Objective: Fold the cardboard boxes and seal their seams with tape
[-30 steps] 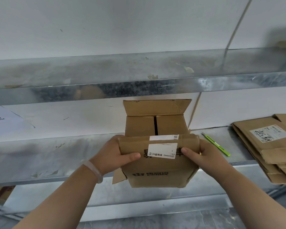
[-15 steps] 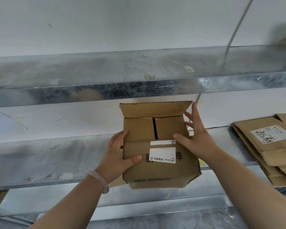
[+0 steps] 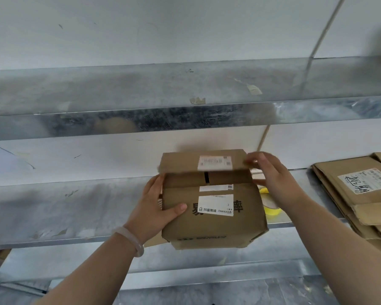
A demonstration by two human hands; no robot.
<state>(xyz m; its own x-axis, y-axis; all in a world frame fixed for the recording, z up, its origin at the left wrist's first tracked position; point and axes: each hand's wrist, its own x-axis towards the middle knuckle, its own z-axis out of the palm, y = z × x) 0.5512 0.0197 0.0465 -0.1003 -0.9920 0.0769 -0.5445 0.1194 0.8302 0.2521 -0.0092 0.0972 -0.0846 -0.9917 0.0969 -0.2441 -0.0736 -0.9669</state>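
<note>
Where the box point(image 3: 213, 227) blocks it, a yellow tape roll point(image 3: 272, 211) barely shows

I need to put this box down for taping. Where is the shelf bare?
The metal shelf is mostly bare left of the left hand. Right of the box it is crowded: yellow tape roll, then flattened boxes.

The box's point(image 3: 213, 216) far flap point(image 3: 185, 161), which stood upright a second ago, now tips forward over the opening and shows a label point(image 3: 215, 163). The right hand point(image 3: 271, 175) has left the near flap and holds the far flap's right corner. The left hand point(image 3: 156, 208) has shifted to the box's left side.
</note>
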